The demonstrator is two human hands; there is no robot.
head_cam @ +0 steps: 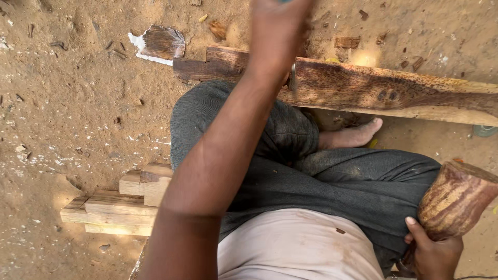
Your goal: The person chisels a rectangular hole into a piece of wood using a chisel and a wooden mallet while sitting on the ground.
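The right hand (pixel 433 251) curls its fingers around a striped wooden piece (pixel 456 199) at the near right. The left hand (pixel 277 26) reaches far over the long plank (pixel 373 88); I cannot tell if it is open or closed.

We see wood in the right hand (pixel 434 252): a carved block (pixel 455 199), streaked brown and cream, smoothish and matt. Beyond the raised left hand (pixel 277 23) lies a rough plank (pixel 363 85), dark-stained, speckled. Left of that arm, pale sawn wood offcuts (pixel 122 207), dull and splintery. Dusty grey cloth trousers (pixel 332 176) beneath; dry sandy ground (pixel 67 103) all around.
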